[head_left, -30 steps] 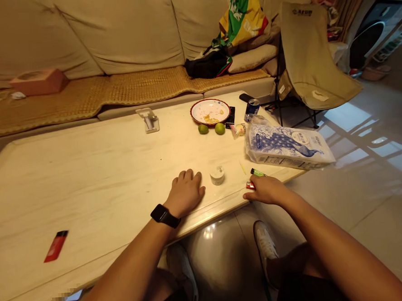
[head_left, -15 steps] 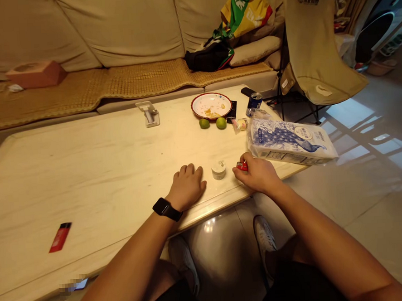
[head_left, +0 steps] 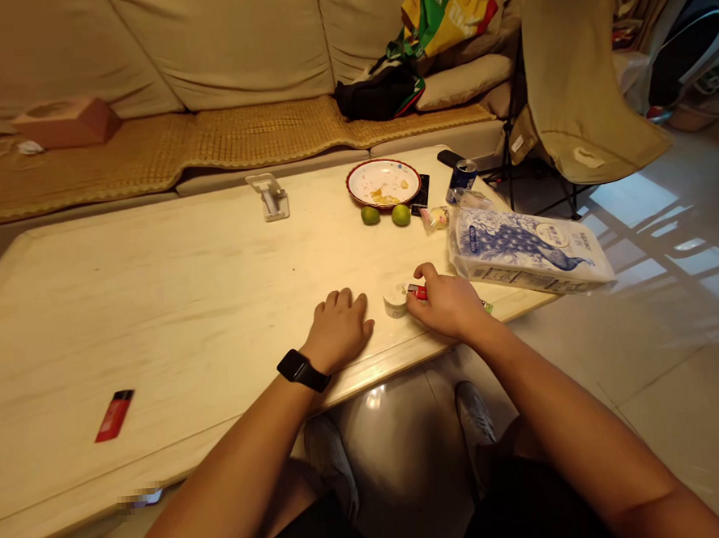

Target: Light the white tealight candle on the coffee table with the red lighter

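Note:
My left hand [head_left: 339, 329] lies palm down on the table with its fingers spread, holding nothing. A small round white container [head_left: 395, 304] stands between my two hands. My right hand [head_left: 450, 302] is closed on a red lighter [head_left: 420, 293], whose metal end points left at the container. Its fingertips are right beside the container; I cannot tell whether they touch it. Behind my right wrist, part of a green lighter [head_left: 487, 307] shows, the rest hidden. Farther left, a flat red item with a black end [head_left: 113, 415] lies near the front edge.
Behind my right hand is a plastic-wrapped tissue pack [head_left: 528, 242] printed with a peacock. A plate [head_left: 355, 190] with food scraps, two green limes [head_left: 401, 214], a blue can [head_left: 462, 180] and a white phone stand [head_left: 268, 200] are farther back. A sofa [head_left: 254, 137] borders the table [head_left: 173, 313].
My right hand has lifted the red lighter from beside the green one and moved left with it, up to the white container. My left hand has stayed flat on the table.

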Demonstrator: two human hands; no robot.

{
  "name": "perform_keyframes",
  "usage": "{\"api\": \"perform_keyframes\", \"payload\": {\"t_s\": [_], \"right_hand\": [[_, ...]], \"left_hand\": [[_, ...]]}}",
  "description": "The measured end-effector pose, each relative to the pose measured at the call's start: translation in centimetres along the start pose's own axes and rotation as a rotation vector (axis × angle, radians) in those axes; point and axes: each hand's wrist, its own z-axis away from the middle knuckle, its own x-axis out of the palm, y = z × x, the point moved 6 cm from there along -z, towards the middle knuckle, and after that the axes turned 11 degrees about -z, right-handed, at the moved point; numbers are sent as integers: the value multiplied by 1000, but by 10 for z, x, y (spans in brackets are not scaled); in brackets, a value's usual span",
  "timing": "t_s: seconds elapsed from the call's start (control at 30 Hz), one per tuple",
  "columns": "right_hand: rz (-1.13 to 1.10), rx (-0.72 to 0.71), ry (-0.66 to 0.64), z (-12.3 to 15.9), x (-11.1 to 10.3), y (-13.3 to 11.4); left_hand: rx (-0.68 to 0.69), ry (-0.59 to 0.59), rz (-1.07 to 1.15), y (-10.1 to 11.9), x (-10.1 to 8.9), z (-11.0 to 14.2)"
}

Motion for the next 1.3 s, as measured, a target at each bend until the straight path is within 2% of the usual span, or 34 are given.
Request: {"api": "perform_keyframes", "payload": {"t_s": [0.33,0.9,1.1,1.3], "right_hand": [[-3,16,-10,-2,0,-5],[-23,35,9,-2,2,6],[1,111,2,4,-6,31],[120,173,-236,18,18,74]], "left_hand": [[-2,-1,16,-1,2,0],[-1,-8,22,0,0,0],[1,-5,21,0,0,0],[-4,-9,33,-1,1,0]]}}
